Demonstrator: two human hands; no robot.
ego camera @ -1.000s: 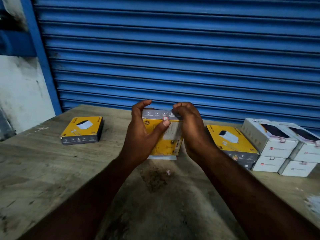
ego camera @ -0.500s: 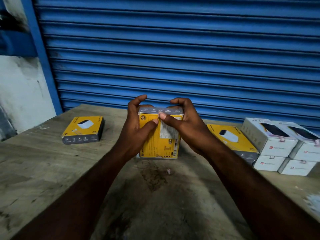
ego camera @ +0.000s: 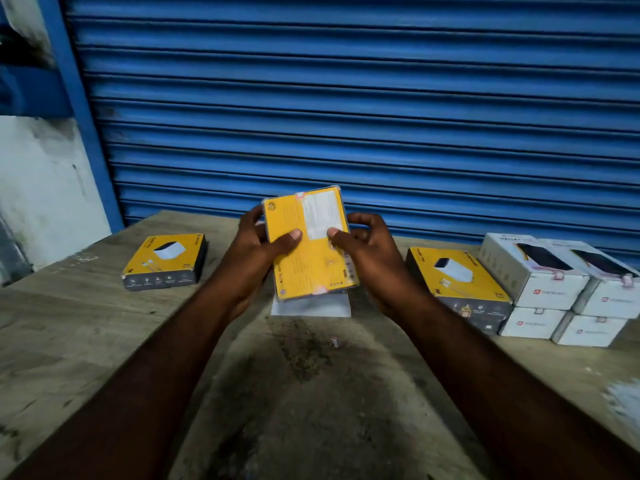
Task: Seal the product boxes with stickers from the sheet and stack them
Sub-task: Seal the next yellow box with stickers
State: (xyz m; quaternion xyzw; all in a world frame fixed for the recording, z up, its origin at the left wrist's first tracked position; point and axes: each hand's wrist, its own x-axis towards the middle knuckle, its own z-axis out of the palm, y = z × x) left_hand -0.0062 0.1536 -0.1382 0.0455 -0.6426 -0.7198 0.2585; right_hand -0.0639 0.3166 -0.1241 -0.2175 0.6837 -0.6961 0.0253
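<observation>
I hold a yellow product box (ego camera: 310, 252) up above the table, its printed back with a white label facing me. My left hand (ego camera: 256, 251) grips its left edge, thumb on the face. My right hand (ego camera: 367, 247) grips the right edge, thumb near the label. Small pinkish stickers show at the box's top and bottom edges. A white sticker sheet (ego camera: 311, 306) lies on the table just under the box, mostly hidden. Another yellow box (ego camera: 166, 259) lies flat at the left, and a third yellow box (ego camera: 460, 282) at the right.
Several white boxes (ego camera: 554, 289) are stacked two high at the far right, touching the right yellow box. A tiny scrap (ego camera: 335, 342) lies on the worn wooden table (ego camera: 86, 341). A blue roller shutter (ego camera: 346, 116) closes off the back.
The box stood on edge on the table with my fingers over its top. Now it is lifted and tipped back so its full back face shows.
</observation>
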